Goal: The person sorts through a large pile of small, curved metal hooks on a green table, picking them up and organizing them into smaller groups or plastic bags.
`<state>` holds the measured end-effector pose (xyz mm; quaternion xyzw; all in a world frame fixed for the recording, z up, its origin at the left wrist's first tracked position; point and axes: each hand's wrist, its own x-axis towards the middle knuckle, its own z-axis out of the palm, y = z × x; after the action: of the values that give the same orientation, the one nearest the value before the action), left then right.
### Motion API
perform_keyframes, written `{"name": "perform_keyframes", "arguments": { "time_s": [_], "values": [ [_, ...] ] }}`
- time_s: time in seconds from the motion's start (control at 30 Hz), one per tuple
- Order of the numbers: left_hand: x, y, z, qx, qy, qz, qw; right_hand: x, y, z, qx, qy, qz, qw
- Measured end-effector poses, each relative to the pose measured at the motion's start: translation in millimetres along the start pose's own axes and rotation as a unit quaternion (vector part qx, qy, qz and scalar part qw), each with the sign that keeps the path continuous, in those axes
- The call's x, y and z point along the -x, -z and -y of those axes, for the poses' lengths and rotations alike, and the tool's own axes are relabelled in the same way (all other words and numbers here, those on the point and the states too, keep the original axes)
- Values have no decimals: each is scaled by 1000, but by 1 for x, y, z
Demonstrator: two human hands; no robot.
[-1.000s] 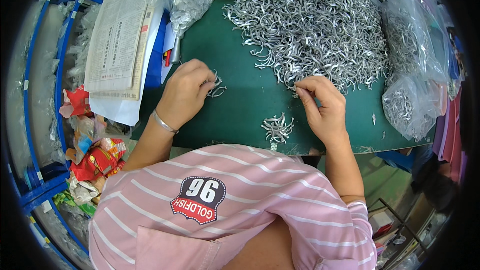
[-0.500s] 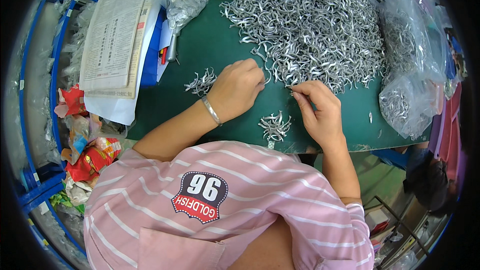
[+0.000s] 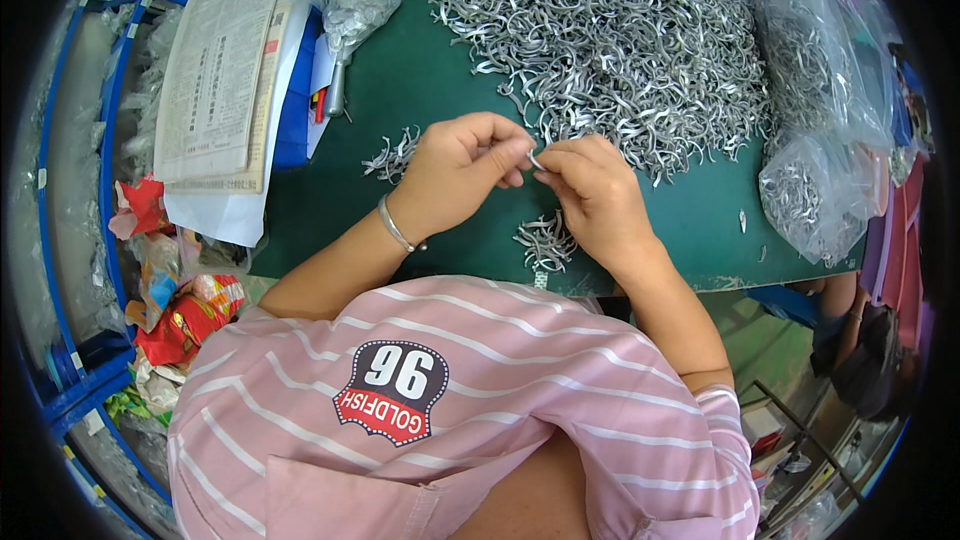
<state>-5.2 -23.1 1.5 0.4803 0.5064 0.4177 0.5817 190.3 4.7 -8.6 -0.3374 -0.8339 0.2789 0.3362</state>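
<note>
My left hand (image 3: 462,168), with a metal bangle at the wrist, and my right hand (image 3: 592,195) come together over the green tabletop (image 3: 400,240). Their fingertips pinch a small curved silver metal piece (image 3: 535,159), mostly covered by the fingers. Just beyond them spreads a large heap of similar curved metal pieces (image 3: 620,50). A small cluster of metal pieces (image 3: 393,154) lies to the left, partly behind my left hand. Another small cluster (image 3: 545,243) sits near the front edge, beside my right wrist.
Newspaper sheets (image 3: 215,90) lean over a blue holder (image 3: 294,110) at the left, near a grey-handled tool (image 3: 337,90). Clear plastic bags of metal pieces (image 3: 805,195) line the right side. Blue shelving (image 3: 115,90) stands far left. Another person's arm (image 3: 850,325) shows at the right.
My right hand has moved left and slightly up from the heap's near edge to meet my left hand. The fingertips of both now come together at the small metal piece.
</note>
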Motion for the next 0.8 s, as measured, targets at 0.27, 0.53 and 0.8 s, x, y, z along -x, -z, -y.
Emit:
{"name": "perform_keyframes", "arguments": {
  "time_s": [0.27, 0.53, 0.8],
  "values": [
    [-1, 10, 12, -180, -109, -81, 974, 9, 15, 13, -164, -77, 26, 983],
    [-17, 5, 11, -372, -168, -62, 911, 28, 29, 12, 7, 75, 97, 992],
    [-24, -1, 21, -449, -185, -67, 871, 23, 24, 5, 18, 19, 36, 999]
  ]
}}
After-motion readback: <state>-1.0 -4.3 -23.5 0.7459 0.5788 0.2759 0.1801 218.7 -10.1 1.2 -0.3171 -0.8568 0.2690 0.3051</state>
